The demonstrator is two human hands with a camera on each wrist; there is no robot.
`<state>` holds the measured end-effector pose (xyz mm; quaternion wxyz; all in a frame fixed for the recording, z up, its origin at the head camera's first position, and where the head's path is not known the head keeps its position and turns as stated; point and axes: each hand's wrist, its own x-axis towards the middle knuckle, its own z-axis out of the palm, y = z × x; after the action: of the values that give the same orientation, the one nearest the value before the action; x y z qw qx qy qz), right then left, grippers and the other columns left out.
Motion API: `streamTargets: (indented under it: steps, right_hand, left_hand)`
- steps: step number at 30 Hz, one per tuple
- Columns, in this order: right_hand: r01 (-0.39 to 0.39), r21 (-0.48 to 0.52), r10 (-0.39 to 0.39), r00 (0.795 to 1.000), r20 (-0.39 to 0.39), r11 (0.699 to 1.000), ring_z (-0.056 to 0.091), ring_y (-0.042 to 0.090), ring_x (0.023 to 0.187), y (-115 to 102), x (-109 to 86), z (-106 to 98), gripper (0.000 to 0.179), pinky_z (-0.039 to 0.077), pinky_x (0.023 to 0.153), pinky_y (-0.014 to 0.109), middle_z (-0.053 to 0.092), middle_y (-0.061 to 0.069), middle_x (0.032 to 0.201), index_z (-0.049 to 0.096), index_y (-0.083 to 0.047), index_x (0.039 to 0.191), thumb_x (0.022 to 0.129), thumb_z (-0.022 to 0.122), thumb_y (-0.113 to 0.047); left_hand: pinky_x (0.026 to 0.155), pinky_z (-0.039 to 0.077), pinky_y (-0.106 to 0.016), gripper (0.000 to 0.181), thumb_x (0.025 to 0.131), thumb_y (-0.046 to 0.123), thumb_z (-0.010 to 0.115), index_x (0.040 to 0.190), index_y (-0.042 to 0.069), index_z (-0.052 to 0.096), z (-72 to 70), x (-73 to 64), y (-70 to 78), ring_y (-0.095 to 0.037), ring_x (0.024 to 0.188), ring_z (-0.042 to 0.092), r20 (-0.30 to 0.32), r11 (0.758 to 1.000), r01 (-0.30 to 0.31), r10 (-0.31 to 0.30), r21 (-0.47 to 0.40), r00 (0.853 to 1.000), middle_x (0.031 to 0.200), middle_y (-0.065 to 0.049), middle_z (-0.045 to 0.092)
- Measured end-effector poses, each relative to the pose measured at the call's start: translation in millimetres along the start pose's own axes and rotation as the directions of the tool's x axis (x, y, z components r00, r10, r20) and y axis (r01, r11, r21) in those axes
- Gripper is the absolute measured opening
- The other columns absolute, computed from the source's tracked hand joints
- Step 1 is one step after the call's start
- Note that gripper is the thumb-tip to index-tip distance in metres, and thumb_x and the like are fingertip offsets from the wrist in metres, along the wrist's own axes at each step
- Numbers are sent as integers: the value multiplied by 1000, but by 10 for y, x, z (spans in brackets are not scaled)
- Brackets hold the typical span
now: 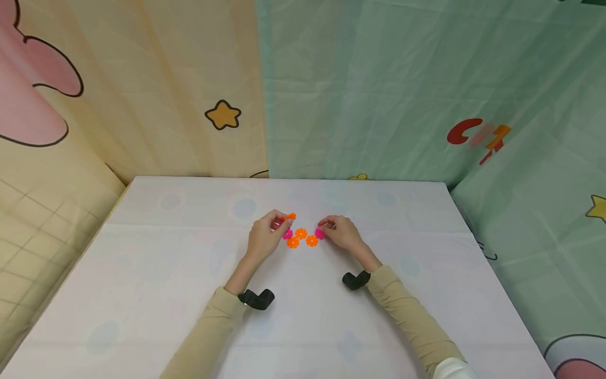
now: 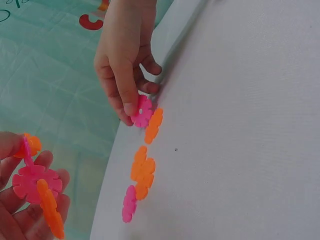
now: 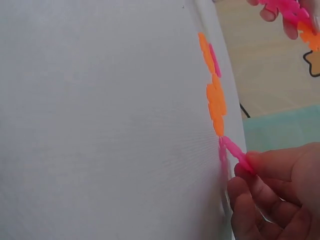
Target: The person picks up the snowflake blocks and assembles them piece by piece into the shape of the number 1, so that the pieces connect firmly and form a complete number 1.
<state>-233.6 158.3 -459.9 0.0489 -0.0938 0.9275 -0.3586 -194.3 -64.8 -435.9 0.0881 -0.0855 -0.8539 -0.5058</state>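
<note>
My left hand point(image 1: 266, 235) pinches a small joined piece of pink and orange plastic snowflake discs point(image 2: 37, 184), held up above the table. My right hand point(image 1: 344, 232) grips a single pink snowflake disc point(image 2: 143, 111) between thumb and fingers, tilted with its lower edge close over the cloth. Between the hands lie three flat orange snowflake discs point(image 1: 301, 233), close together. A loose pink snowflake disc point(image 2: 129, 204) lies beside them on the left, partly overlapped by the left hand in the head view.
A white cloth with faint pale spots covers the table point(image 1: 303, 326). Printed curtains point(image 1: 379, 95) hang behind it and along its sides. Each wrist wears a black camera point(image 1: 258, 299) on a strap.
</note>
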Motion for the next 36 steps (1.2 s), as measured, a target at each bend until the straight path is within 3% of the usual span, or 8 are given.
streamTargets:
  steps: [7, 14, 19, 24, 36]
  right_hand:
    - [-31, 121, 35, 999, -33, 992, 58, 13, 59, -21, -24, -56, 19, 48, 57, 21, 68, 10, 78, 71, -3, 105, 92, 65, -15]
    - [-53, 207, 66, 996, -55, 977, 65, 17, 65, -80, -44, -125, 24, 56, 61, 26, 68, 15, 95, 67, 0, 112, 92, 63, -12]
    - [-57, 224, 74, 995, -72, 973, 66, 21, 67, -157, -67, -141, 24, 56, 62, 26, 66, 14, 89, 67, -3, 112, 92, 62, -15]
    - [-18, 252, 46, 993, -105, 967, 66, 26, 66, -234, -91, -153, 23, 54, 59, 22, 62, 11, 77, 67, -3, 112, 93, 62, -15]
    - [52, 347, 4, 987, -160, 936, 66, 40, 74, -376, -102, -177, 25, 53, 58, 19, 58, 10, 75, 67, -4, 114, 93, 63, -16]
  left_hand:
    - [56, 46, -26, 20, 92, 30, 65, 100, 11, 67, 4, -11, 12, -18, 73, 62, 7, 1000, 4, -4, -5, 1000, 87, -5, 71]
    - [54, 46, -23, 20, 92, 28, 65, 102, 11, 68, 22, -21, 14, -18, 72, 62, -1, 1000, 1, -1, 0, 1000, 87, -6, 71]
    - [57, 46, -22, 19, 92, 26, 65, 102, 10, 69, 59, -35, 21, -17, 70, 60, -16, 1000, 2, -1, 26, 1000, 86, -7, 71]
    - [56, 46, -22, 18, 92, 26, 65, 99, 10, 69, 106, -32, 14, -18, 68, 60, -23, 1000, 5, -4, 24, 1000, 85, -7, 72]
    - [55, 46, -22, 18, 92, 27, 65, 98, 10, 68, 195, 4, -11, -16, 64, 59, -18, 999, -5, 5, 43, 1000, 83, -7, 71]
